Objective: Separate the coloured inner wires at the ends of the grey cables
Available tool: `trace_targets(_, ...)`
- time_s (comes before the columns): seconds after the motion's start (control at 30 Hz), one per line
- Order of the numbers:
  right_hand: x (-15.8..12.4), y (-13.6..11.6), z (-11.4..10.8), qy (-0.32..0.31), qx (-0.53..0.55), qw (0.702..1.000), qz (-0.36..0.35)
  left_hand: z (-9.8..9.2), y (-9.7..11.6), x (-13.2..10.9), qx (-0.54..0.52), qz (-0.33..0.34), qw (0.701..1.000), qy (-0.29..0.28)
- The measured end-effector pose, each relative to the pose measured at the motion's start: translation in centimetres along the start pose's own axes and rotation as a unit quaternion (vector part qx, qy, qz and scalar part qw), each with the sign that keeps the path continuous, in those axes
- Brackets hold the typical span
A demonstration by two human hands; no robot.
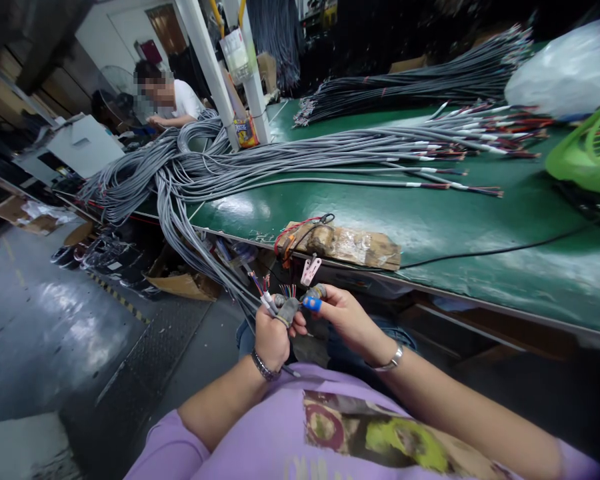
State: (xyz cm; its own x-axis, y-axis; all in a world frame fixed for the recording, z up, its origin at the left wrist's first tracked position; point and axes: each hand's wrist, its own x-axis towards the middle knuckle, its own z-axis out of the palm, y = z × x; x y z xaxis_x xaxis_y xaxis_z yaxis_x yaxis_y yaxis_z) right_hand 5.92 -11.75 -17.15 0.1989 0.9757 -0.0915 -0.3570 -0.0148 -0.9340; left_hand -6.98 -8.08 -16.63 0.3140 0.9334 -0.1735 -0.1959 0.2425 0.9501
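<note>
My left hand (274, 333) is closed around the ends of several grey cables (233, 283), just off the table's front edge. Their stripped ends fan out above its fingers as thin coloured wires (289, 291). Grey covers wrap its thumb and a finger. Close by on the right, my right hand (347, 317) pinches at the wire ends, its fingertips together. A blue cover (312, 304) sits on its thumb and a grey one on a finger. What lies between those fingertips is too small to make out. A pale pink clip (311, 271) hangs just above the hands.
A wooden block (365, 247) with leads lies at the edge of the green table (480, 227). Behind it stretch grey cable bundles (300, 157) and a dark cable bundle (410, 90). A green fan (587, 150) and plastic bag (565, 70) stand right. A co-worker (180, 100) sits far left.
</note>
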Motion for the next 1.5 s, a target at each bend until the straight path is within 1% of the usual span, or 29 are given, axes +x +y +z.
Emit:
trace_targets(0.1,0.6,0.7,-0.6,-0.003,0.064,0.998,0.03,0.0,0.2,0.0,-0.01,0.002,1.0,-0.003)
trace_targets(0.23,2.3,1.1,-1.4,0.021,0.173,0.98,0.095,0.1,0.5,0.1,-0.021,-0.006,0.999,-0.023)
trace_targets(0.33,3.5,0.5,-1.3,-0.004,0.2,0.975,0.1,0.4,0.7,0.3,-0.016,-0.003,0.999,-0.035)
trace_targets(0.43,4.0,-0.2,-0.9,-0.02,0.208,0.975,0.077,0.7,0.8,0.5,-0.006,0.0,0.999,-0.041)
trace_targets(0.8,4.0,-0.8,0.0,0.045,0.229,0.971,0.05,1.1,0.6,1.1,0.014,-0.004,0.999,-0.043)
trace_targets(1.23,3.8,-0.8,0.1,0.041,0.216,0.975,0.043,1.2,0.8,1.2,0.027,-0.012,0.999,-0.03)
trace_targets(1.33,3.8,-0.7,0.1,0.028,0.219,0.974,0.056,1.2,0.7,1.1,0.023,-0.01,0.999,-0.028)
trace_targets(1.5,3.8,-0.5,-0.1,0.013,0.256,0.963,0.079,1.1,0.7,1.0,0.008,-0.005,1.0,-0.024)
